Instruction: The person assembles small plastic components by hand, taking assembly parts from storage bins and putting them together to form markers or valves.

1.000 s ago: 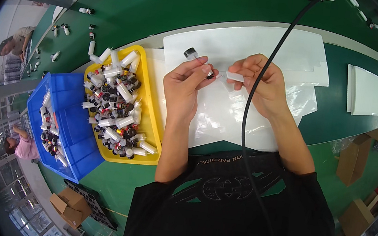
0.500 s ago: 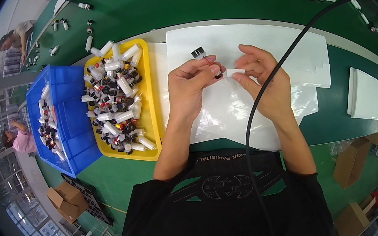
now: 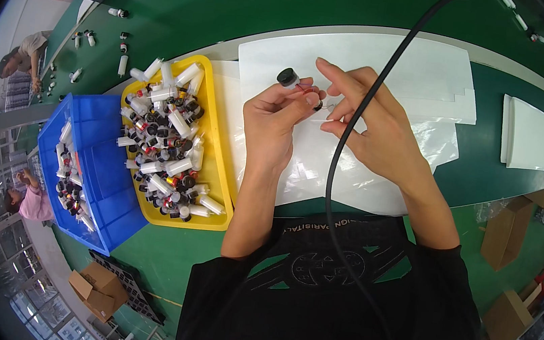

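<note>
My left hand [image 3: 272, 117] is closed in a pinch on a small wired part [image 3: 288, 79], which has a round black cap, a clear section and thin red wires. The black cap stands out past the fingertips at the upper left, and a small dark end shows by the thumb tip on the right. Close to that end is my right hand [image 3: 375, 128], its index finger stretched out and its thumb apart from it. Nothing plainly shows between the right fingers. Both hands are above white sheets [image 3: 312, 175] on the green table.
Left of me, a yellow tray [image 3: 223, 194] holds a heap of white, clear and black parts, beside a blue bin [image 3: 104, 183] with similar parts. A black cable [image 3: 333, 177] hangs across the view. More white sheets [image 3: 535, 138] lie at the right. Loose parts dot the green conveyor [image 3: 251, 4].
The white cylindrical piece by my right fingers no longer shows. My right index finger has stretched up and left. In my left hand the capped part has turned, and the cable has swung left.
</note>
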Demonstrator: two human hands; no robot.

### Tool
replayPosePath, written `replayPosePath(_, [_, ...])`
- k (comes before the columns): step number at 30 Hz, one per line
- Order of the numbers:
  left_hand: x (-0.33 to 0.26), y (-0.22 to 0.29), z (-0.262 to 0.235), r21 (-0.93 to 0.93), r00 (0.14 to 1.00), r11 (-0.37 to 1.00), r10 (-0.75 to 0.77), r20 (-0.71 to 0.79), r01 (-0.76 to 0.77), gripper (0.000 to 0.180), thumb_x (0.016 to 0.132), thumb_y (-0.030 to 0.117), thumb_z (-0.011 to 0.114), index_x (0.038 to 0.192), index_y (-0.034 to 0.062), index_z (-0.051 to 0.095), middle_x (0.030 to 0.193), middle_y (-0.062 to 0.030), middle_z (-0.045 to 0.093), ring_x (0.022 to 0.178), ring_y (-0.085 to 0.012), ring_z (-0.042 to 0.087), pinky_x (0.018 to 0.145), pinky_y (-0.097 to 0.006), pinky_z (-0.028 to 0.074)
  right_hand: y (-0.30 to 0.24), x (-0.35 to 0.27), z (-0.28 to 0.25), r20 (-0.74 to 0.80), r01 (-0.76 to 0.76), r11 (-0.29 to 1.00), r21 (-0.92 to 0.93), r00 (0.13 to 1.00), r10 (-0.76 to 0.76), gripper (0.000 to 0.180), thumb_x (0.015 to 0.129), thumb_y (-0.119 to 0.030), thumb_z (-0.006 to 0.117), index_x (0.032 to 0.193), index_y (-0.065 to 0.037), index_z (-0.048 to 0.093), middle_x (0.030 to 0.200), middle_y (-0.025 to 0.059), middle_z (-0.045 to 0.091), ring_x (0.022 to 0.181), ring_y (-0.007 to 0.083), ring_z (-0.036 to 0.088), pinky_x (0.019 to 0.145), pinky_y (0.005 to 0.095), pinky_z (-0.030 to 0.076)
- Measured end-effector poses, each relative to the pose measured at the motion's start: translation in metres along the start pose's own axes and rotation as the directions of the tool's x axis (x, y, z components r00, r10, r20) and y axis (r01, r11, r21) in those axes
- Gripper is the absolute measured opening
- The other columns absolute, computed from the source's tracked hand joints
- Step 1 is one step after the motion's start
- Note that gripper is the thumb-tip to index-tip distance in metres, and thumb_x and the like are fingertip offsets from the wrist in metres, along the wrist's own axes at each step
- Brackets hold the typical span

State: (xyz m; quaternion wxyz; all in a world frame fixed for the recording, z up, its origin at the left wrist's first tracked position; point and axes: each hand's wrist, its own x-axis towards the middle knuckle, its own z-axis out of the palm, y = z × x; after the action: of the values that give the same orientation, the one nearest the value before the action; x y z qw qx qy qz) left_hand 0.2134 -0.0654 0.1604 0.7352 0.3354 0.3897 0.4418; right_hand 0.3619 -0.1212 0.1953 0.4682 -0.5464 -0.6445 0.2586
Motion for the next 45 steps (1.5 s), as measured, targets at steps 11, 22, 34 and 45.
replayPosePath(11, [-0.006,0.0,0.002,0.005,0.999,1.0,0.009,0.05,-0.01,0.012,0.077,-0.008,0.067,0.088,-0.005,0.067,0.094,-0.0157,0.067,0.085,-0.0244,0.067,0.079,-0.033,0.053,-0.003,0.006,-0.004,0.02,0.025,0.999,-0.044,1.0,-0.024,0.069,0.071,0.009,0.065,0.134,-0.014,0.049,0.105,0.0109,0.05,0.084,0.0237,0.058,0.072,0.0324,0.051])
replayPosePath(22, [-0.009,-0.003,-0.024,-0.022,0.939,0.996,0.087,0.333,-0.084,0.034,0.073,-0.011,0.069,0.107,-0.0068,0.063,0.105,-0.018,0.066,0.097,-0.028,0.065,0.085,-0.037,0.055,-0.001,0.003,-0.003,0.017,-0.151,0.932,0.329,0.988,0.154,0.063,0.068,0.005,0.074,0.126,-0.012,0.056,0.095,0.007,0.052,0.075,0.0139,0.058,0.065,0.0256,0.048])
replayPosePath(34, [-0.004,-0.003,-0.023,-0.22,0.852,0.97,0.023,0.523,0.109,0.034,0.071,-0.012,0.07,0.104,-0.0079,0.064,0.101,-0.0205,0.067,0.092,-0.0288,0.067,0.082,-0.038,0.056,0.019,0.021,-0.033,0.35,-0.253,0.941,0.223,0.922,0.165,0.067,0.053,-0.022,0.088,0.114,-0.011,0.064,0.093,-0.001,0.06,0.087,0.0142,0.054,0.071,0.0278,0.04])
replayPosePath(45, [0.104,0.039,-0.003,-0.034,0.868,0.878,0.466,-0.17,-0.478,0.041,0.084,0.001,0.065,0.123,-0.0078,0.054,0.108,-0.0127,0.064,0.096,-0.0136,0.06,0.085,-0.022,0.047,0.157,0.176,-0.05,-0.312,-0.168,0.686,-0.708,0.946,-0.091,0.031,0.08,-0.012,0.057,0.11,-0.004,0.06,0.102,0.0144,0.063,0.099,0.0312,0.057,0.079,0.042,0.049])
